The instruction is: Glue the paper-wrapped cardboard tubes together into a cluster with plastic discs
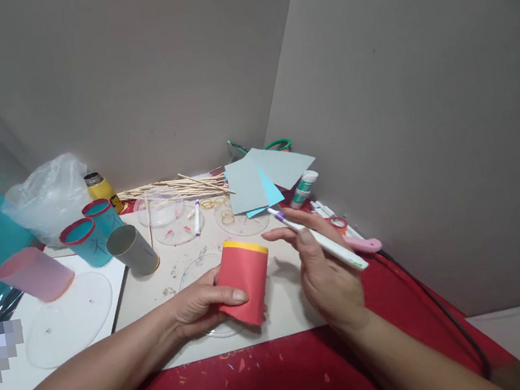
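My left hand [212, 300] is closed around a red paper cylinder [247, 278] with a yellow band along its top edge, tilted above the white work sheet. Its thumb presses on the front; the other fingers are hidden behind. To the right, my right hand [327, 269] grips a white marker [331, 247] with a purple tip end, which points up and left, apart from the cylinder. A clear plastic disc [202, 334] lies beneath my left hand. Left of it stand a grey cylinder [134, 251] and two blue ones with red rims [85, 242].
A pink cylinder [35, 274] leans at the left near a plastic bag [48, 200] and a yellow bottle [105, 190]. Wooden sticks [171, 190], rubber bands [227, 217], grey paper sheets [249, 187] and glue bottles [305, 188] lie at the back. A dark cable [432, 299] runs along the right.
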A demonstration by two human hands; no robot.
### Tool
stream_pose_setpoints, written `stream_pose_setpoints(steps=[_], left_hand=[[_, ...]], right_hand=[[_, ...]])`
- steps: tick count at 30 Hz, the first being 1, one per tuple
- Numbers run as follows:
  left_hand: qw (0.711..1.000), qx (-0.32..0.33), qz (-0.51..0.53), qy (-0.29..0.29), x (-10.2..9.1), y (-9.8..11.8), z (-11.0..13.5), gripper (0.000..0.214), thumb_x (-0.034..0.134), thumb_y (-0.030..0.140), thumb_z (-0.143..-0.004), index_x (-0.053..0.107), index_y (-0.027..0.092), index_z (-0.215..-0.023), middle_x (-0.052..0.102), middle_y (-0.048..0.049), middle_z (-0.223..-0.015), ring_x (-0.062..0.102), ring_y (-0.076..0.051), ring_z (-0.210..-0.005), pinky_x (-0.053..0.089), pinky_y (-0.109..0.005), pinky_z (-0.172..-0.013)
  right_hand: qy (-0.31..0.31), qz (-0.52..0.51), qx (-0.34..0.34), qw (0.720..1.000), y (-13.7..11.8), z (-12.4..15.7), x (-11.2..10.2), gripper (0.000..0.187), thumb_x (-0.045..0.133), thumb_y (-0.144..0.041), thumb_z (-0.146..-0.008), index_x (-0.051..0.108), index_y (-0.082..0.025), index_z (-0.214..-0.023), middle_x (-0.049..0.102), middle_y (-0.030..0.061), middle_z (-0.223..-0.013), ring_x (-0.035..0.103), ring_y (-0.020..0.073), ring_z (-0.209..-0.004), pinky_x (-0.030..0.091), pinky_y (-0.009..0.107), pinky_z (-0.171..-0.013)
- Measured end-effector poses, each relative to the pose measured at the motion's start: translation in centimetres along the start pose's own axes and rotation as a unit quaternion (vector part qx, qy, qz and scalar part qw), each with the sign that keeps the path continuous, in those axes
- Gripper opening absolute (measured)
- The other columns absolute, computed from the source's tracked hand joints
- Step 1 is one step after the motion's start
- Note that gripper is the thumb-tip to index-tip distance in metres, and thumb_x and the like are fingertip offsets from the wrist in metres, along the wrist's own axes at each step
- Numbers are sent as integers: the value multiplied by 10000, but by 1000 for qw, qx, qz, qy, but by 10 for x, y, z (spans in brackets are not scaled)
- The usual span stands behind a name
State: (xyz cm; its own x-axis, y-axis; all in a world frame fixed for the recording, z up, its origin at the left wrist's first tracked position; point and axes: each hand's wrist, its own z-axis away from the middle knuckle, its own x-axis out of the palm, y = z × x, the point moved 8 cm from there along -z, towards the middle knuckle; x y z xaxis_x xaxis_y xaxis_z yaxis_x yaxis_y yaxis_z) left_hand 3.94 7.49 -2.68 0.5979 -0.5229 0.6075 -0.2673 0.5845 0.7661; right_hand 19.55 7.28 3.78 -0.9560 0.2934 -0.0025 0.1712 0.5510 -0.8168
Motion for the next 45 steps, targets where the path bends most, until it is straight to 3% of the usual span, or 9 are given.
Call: stream_pose_setpoints(steps=[3,7,15,20,23,30,36,40,45], left_hand=[[999,-18,-10,-25,3,-4,1,528,898,303,-632,675,118,-1073,707,-110,-913,665,-221,-813,498,-357,-799],[1000,0,0,-16,1,1,0,554,895,272,-650,681,117,-1137,701,-80,-894,622,-162,-768,463,-267,-724],[999,42,-15,30,-5,5,-4,568,887,347,-698,667,127,-1173,702,-116,-1054,625,-161,-824,464,-271,-777],[980,93,-153,88,-3,15,3,616,883,375,-722,616,184,-1243,678,-90,-1140,628,-204,-949,464,-312,-864],[968,100,-216,86,4,16,6,602,865,396,-748,611,202,-1258,662,-93,-1200,616,-230,-1025,453,-334,-911],[998,23,-25,45,3,-9,0,467,777,512,-824,684,167,-1124,675,-90,-1028,617,-207,-971,441,-325,-904],[999,-33,-9,-24,12,-21,1,573,838,539,-742,708,147,-1140,694,-116,-1024,629,-186,-859,471,-319,-833],[994,48,-87,35,9,-3,2,628,887,475,-696,673,156,-1193,693,-114,-1098,629,-206,-924,461,-313,-850],[954,102,-266,96,6,8,8,618,856,485,-731,614,168,-1204,663,-67,-1046,592,-193,-871,455,-301,-783]], right_hand=[[-40,35,-4,999,-5,-2,8,261,537,-426,-1024,682,-268,-1172,778,19,-909,735,215,-988,568,398,-920],[-75,17,6,997,-6,0,15,247,565,-443,-1005,708,-261,-1090,774,27,-1029,738,196,-974,587,321,-835],[-44,34,4,998,-5,1,10,258,573,-442,-995,712,-250,-1096,775,51,-1038,741,225,-950,607,394,-856],[-31,46,-8,998,-6,3,11,212,596,-397,-988,715,-258,-1095,781,40,-1022,746,216,-924,614,389,-850],[-30,59,1,998,-4,4,11,213,607,-400,-981,724,-251,-1081,781,31,-932,744,209,-843,621,369,-786],[41,74,-27,996,-8,9,-3,181,647,-380,-963,750,-273,-1066,787,32,-964,744,197,-807,612,321,-696],[40,55,-37,997,-9,14,-6,190,639,-383,-965,747,-269,-1072,778,33,-885,743,208,-759,606,321,-630],[39,78,-38,995,-9,12,-6,217,624,-390,-971,740,-251,-1092,746,24,-806,719,205,-716,591,339,-633],[-4,90,-16,996,-4,10,5,217,617,-384,-975,733,-246,-1096,722,14,-771,696,191,-677,586,328,-623]])
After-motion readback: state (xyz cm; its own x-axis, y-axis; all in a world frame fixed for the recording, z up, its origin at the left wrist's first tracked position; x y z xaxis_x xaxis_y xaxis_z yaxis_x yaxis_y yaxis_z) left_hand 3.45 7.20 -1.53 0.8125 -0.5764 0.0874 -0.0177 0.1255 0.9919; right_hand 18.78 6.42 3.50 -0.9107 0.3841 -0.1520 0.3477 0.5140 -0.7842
